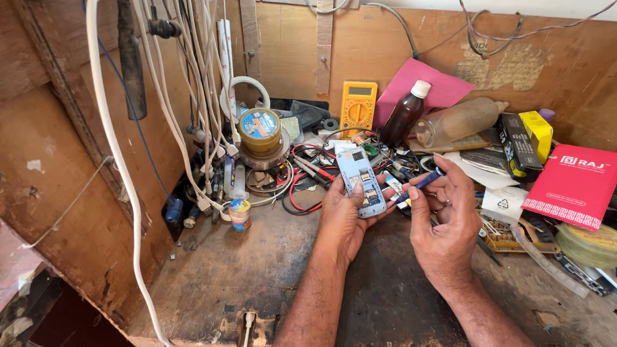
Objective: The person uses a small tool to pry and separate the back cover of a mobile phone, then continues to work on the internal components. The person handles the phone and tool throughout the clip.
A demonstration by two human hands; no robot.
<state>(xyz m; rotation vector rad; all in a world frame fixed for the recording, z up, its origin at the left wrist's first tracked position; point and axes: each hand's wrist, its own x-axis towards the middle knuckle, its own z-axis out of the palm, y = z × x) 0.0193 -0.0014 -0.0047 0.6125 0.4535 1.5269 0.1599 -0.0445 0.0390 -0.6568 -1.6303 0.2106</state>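
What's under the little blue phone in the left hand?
The left hand is under the phone, cradling it in palm and fingers. The phone's underside and the workbench directly beneath the hand are covered, so they cannot be seen.

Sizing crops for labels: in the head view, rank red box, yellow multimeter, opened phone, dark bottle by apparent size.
1. red box
2. opened phone, in the left hand
3. dark bottle and yellow multimeter: look alike, not ranked; both sit farther back.

Left hand (344,217) grips an opened pale phone (362,181); right hand (444,219) holds a blue screwdriver (421,184) beside it
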